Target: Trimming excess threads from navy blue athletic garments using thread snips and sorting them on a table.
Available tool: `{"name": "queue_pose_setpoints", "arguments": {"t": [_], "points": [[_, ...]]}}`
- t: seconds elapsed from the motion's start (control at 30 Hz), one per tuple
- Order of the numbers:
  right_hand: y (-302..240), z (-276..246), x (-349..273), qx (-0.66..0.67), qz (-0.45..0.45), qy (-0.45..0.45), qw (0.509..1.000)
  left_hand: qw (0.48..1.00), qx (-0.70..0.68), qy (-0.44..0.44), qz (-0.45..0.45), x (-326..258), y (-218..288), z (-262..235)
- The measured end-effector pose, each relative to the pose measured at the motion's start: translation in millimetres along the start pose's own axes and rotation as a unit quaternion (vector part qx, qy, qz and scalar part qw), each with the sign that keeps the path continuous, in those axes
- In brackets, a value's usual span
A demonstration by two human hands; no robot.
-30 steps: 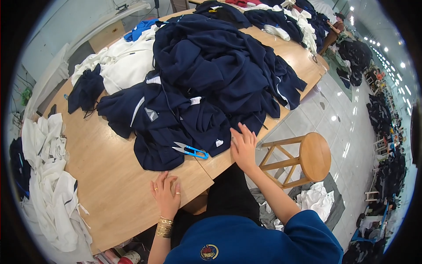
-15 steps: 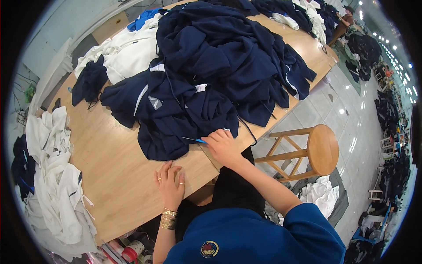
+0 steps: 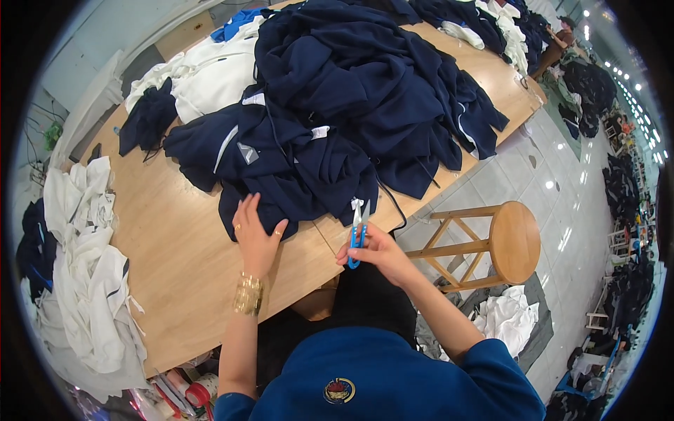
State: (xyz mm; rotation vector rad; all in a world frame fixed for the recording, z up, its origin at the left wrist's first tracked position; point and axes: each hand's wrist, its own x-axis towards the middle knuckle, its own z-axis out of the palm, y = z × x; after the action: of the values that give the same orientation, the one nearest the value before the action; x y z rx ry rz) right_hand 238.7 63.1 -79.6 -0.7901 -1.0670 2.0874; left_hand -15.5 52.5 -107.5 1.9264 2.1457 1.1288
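Note:
My right hand [image 3: 375,251] holds blue-handled thread snips [image 3: 357,236] near the table's front edge, the two blades pointing away from me and spread apart. Beyond the blades is a small white tag [image 3: 358,204] on the edge of a dark navy garment [image 3: 263,175]. On the near left part of that garment rests my left hand [image 3: 257,235], fingers stretched out and holding nothing. The garment bears a grey-white logo patch and a white stripe. Behind it rises a big heap of navy garments [image 3: 351,77] with dangling cords.
White garments [image 3: 217,77] lie at the back left of the wooden table [image 3: 168,281], and more white cloth [image 3: 88,281] hangs over its left edge. A wooden stool [image 3: 516,242] stands to the right, near white cloth [image 3: 507,319] on the floor. Another person [image 3: 558,45] is at the far right.
My left hand has moved forward from the bare tabletop onto the navy garment. My right hand has drawn back and turned the snips, whose blades now point away from me.

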Motion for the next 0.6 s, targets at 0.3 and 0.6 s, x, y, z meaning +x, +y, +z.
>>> {"name": "queue_pose_setpoints", "arguments": {"t": [0.3,0.6], "points": [[-23.3,5.1,-15.1,-0.174,0.007,0.092,0.98,0.943,-0.275,-0.049,-0.183,60.6,-58.7,-52.7],[-10.3,0.1,-19.3,-0.193,0.02,0.097,0.976,0.983,-0.154,-0.049,-0.086,-27.2,-66.0,-60.5]]}}
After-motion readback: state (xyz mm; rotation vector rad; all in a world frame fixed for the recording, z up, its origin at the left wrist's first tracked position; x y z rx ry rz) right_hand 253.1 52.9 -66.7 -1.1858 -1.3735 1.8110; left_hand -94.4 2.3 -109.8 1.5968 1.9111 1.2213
